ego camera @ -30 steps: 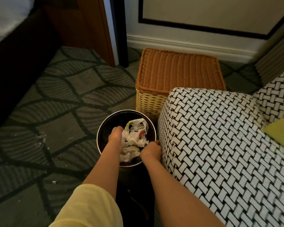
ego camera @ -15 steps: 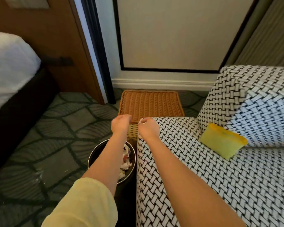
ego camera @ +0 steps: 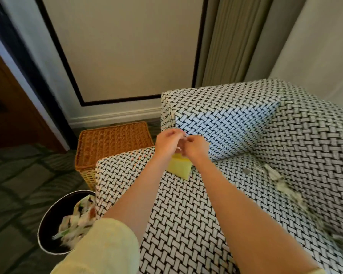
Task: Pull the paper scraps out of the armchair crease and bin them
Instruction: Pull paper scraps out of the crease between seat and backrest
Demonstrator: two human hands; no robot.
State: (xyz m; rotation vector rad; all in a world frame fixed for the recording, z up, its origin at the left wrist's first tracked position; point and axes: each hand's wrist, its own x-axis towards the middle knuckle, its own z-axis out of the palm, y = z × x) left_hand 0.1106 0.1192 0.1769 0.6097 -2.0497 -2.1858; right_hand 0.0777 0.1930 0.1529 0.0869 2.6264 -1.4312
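Note:
My left hand (ego camera: 167, 142) and my right hand (ego camera: 195, 147) meet fingertip to fingertip above the black-and-white woven armchair (ego camera: 186, 204), both with curled fingers. I see no clear object in either hand, only a blurred white fleck between them. Just under them a yellow pad (ego camera: 179, 167) lies in the corner where the left armrest meets the backrest. Crumpled paper scraps (ego camera: 281, 182) sit along the crease by the right armrest. The round dark bin (ego camera: 48, 224) stands on the floor at the lower left, with crumpled paper (ego camera: 77, 216) inside.
A wicker basket (ego camera: 111, 143) stands on the carpet beside the armchair's left armrest, just beyond the bin. Behind the armchair are a wall and a curtain (ego camera: 232, 40). A wooden door (ego camera: 6, 107) is at the left.
Both hands rose out of the bin, passed over the left armrest and now meet above the yellow pad. My view swung up and right, and the scraps in the right crease came into sight.

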